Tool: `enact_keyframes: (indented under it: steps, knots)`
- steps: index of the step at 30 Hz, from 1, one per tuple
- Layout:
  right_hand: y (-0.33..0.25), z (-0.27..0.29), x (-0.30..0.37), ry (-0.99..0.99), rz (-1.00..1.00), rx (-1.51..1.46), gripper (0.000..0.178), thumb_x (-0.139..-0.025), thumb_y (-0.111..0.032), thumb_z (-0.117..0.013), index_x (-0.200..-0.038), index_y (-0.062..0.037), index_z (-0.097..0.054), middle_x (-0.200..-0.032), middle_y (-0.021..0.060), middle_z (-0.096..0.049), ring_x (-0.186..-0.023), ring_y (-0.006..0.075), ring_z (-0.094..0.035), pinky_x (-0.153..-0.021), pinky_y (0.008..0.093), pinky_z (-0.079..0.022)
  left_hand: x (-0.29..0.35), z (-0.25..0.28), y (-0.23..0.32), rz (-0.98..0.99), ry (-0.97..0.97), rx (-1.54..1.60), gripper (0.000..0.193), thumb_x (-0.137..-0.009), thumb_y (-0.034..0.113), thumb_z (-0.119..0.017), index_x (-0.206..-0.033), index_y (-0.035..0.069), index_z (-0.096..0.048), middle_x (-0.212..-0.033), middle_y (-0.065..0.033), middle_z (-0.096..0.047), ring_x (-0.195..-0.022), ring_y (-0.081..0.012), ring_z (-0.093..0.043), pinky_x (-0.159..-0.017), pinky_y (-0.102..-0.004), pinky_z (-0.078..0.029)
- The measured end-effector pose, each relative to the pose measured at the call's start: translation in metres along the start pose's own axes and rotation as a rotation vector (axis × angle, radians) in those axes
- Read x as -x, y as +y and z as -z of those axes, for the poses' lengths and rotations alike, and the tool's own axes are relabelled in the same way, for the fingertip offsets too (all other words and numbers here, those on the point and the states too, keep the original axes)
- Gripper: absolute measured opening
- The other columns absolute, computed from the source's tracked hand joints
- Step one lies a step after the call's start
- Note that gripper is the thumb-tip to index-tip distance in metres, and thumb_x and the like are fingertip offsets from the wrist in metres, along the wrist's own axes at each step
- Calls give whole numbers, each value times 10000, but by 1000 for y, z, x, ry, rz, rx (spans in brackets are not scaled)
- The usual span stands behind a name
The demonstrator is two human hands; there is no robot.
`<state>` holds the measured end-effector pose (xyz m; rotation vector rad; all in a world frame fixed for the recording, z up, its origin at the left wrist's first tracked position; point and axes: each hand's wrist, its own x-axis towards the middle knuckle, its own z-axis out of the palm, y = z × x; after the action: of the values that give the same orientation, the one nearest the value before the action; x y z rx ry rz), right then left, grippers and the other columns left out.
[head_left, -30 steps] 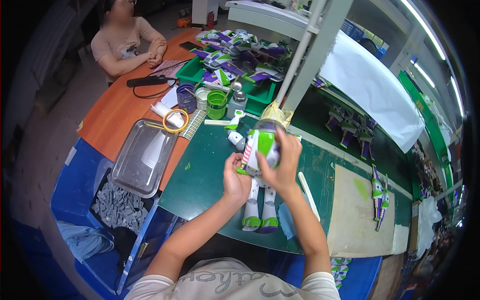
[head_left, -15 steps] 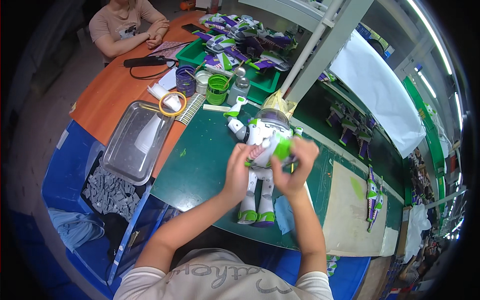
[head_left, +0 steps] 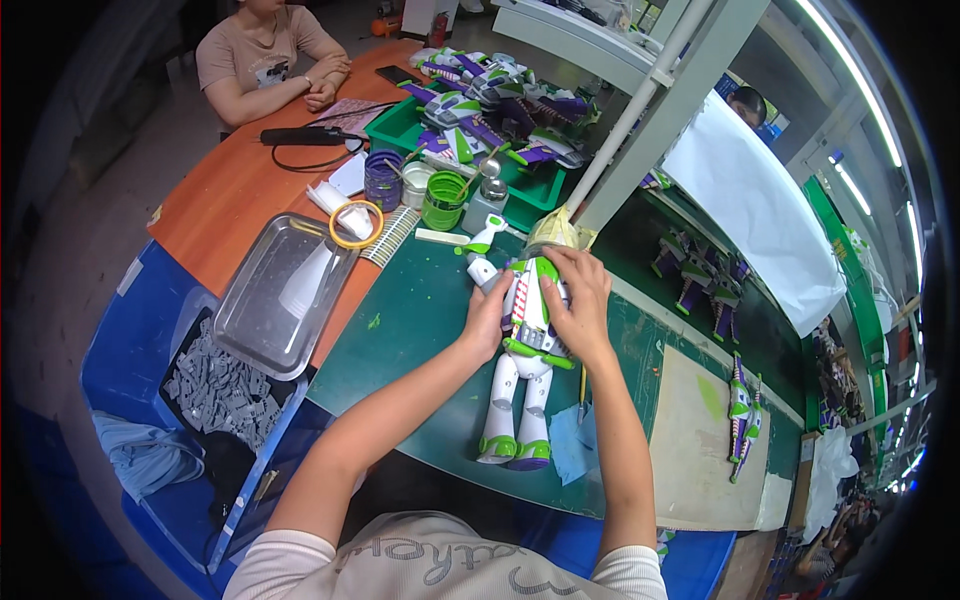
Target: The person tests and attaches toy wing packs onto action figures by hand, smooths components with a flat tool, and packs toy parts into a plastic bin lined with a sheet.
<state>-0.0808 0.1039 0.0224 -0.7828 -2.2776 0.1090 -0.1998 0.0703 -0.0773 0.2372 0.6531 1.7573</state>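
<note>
A white, green and purple toy spaceman figure (head_left: 521, 390) lies face up on the green work mat, feet toward me. Over its torso is a white and green toy wing pack (head_left: 530, 300) with a red-striped panel, hiding most of the chest. My left hand (head_left: 486, 322) is closed on the pack's left edge, thumb along its side. From the right, my right hand (head_left: 582, 300) is closed over the pack's upper end, its fingers covering part of the figure's head area. Whether the pack touches the chest cannot be seen.
Paint jars, including a green one (head_left: 443, 200) and a purple one (head_left: 383, 180), stand beyond the figure. A metal tray (head_left: 283, 345) lies left. Wing packs fill a green bin (head_left: 395, 128). Grey parts (head_left: 225, 385) sit lower left; a blue cloth (head_left: 573, 445) and brush (head_left: 583, 385) lie right.
The wing pack has turned, so its striped panel now faces up and runs along the torso. My right hand has moved up, its fingers laid over the pack's top end.
</note>
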Motion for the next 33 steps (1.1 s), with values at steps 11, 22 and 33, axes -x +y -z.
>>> enact_keyframes:
  steps: [11,22,33]
  knots:
    - [11,-14,0,60,-128,90,300,-866,-202,-486,-1126,-102,-595,-1127,124,-562,-1107,299,-466,-969,416,-299,-11,9,2,-124,-125,-337,411,-894,228,-587,-1221,53,-409,-1074,-78,-561,-973,-142,-566,-838,-289,-475]
    - [5,-14,-8,70,-169,75,248,-861,-204,-485,-1049,-96,-607,-1079,85,-594,-1024,284,-506,-888,392,-357,-14,15,14,-106,-78,254,361,-911,333,-473,-1124,45,-515,-1093,-89,-572,-1016,-229,-550,-930,-367,-415]
    - [16,-16,0,140,-149,44,249,-834,-184,-510,-1036,-82,-614,-1047,101,-600,-982,284,-519,-862,408,-369,-10,-22,60,-730,-450,-844,430,-922,351,-394,-1139,-3,-504,-1184,-169,-529,-1155,-270,-472,-969,-388,-355]
